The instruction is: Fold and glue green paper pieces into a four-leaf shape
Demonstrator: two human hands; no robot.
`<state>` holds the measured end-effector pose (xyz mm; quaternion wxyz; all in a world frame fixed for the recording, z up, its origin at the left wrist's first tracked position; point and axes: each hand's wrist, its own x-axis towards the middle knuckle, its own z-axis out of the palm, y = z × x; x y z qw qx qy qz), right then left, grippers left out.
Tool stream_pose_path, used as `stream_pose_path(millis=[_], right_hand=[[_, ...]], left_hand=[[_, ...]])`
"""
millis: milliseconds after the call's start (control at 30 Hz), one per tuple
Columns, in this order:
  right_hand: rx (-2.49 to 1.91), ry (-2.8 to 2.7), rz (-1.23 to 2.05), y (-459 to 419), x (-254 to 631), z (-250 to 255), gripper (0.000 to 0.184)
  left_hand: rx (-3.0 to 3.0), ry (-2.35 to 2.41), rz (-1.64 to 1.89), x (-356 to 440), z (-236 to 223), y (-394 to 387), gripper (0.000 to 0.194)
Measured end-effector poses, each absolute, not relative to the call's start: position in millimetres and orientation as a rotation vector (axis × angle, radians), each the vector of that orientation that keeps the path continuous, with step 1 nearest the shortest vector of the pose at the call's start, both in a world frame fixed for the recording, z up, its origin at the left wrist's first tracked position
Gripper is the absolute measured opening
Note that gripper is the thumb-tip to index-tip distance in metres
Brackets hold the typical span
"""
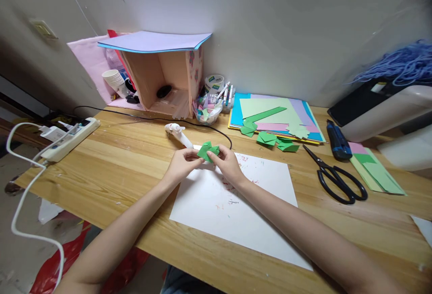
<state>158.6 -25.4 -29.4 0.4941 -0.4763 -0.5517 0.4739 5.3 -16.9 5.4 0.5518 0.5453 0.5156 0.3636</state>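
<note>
Seemingly illegible tape label (213, 79); fingers (218, 160) pinch green paper (204, 151).

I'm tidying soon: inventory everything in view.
paper fold: one, green, centre
paper stack: one, multicoloured, back
loose folds: three, green, by stack
sheet: one, white, centre
glue gun: one, white, centre
scissors: one, black, right
cutter: one, blue, right
paper strips: several, multicoloured, right
box: one, pink, back
cups: several, white, back
bowl: one, clear, back
markers: several, white, back
power strip: one, white, left
yarn: one bundle, blue, right
plastic: some, red, floor
desk: one, brown, centre
left grip: one, on paper fold
right grip: one, on paper fold
</note>
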Motion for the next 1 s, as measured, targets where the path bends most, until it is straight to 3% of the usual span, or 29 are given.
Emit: stream_pose_path(millis=[733, 1000], right_hand=[[-1.158, -1.317, 1.169, -25.7, 156.9, -28.6, 0.023], [-1.093, -1.224, 1.196, -24.3, 159.0, -25.7, 0.023]], left_hand=[[1.335, 1.161, 0.903, 5.9, -5.1, -15.1, 0.023], [1.286, 1.18, 0.929, 6.2, -2.4, -14.1, 0.03]])
